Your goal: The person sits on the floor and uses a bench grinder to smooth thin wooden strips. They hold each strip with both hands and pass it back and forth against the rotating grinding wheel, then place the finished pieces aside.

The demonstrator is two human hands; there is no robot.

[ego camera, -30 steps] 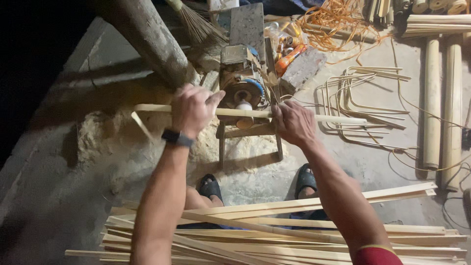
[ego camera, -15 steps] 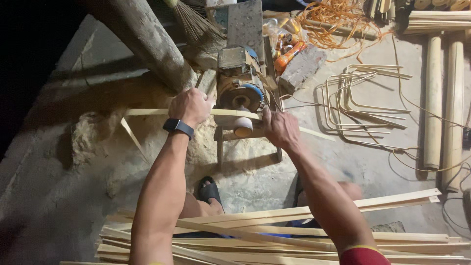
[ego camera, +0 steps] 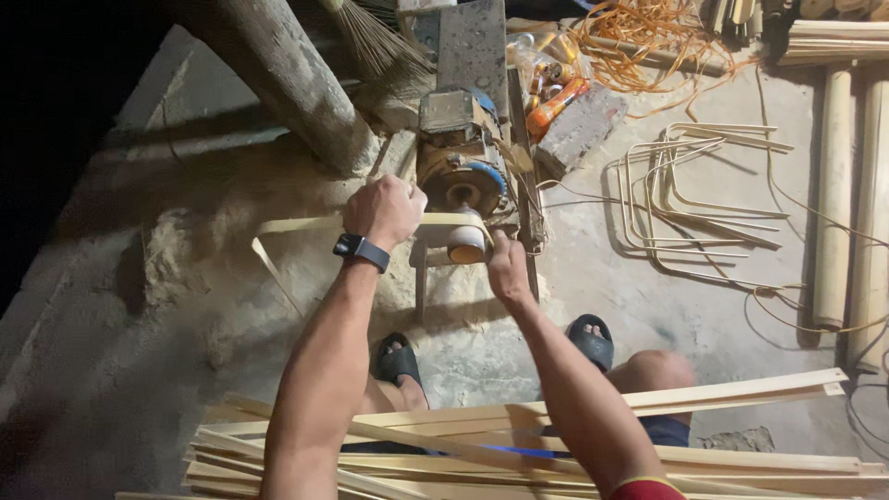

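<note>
Left hand [ego camera: 385, 209], with a dark smartwatch [ego camera: 361, 250] on its wrist, is balled into a fist around a pale bamboo strip [ego camera: 301, 224] that runs level across the front of a small motor-driven sanding machine [ego camera: 463, 171]. The strip sticks out to the left of the fist, and a thinner sliver hangs down from its far end. Right hand [ego camera: 507, 268] sits just beside the machine's round drum [ego camera: 466, 248], fingers pointing up against the strip's other end; whether it pinches the strip or only presses on it, I cannot tell from this angle. The machine stands on a low metal stand [ego camera: 421, 278], with a heap of pale sawdust [ego camera: 185, 268] on the concrete floor [ego camera: 639, 296] around it. A thick wooden post [ego camera: 287, 79] leans up behind, with a broom head [ego camera: 380, 42] next to it. Across the person's knees lies a stack of long split bamboo slats [ego camera: 741, 393], and both feet wear dark sandals [ego camera: 400, 359]. Off to the right are bent rattan frames [ego camera: 690, 199], a tangle of orange cord [ego camera: 644, 32] and thick bamboo poles [ego camera: 833, 194].
</note>
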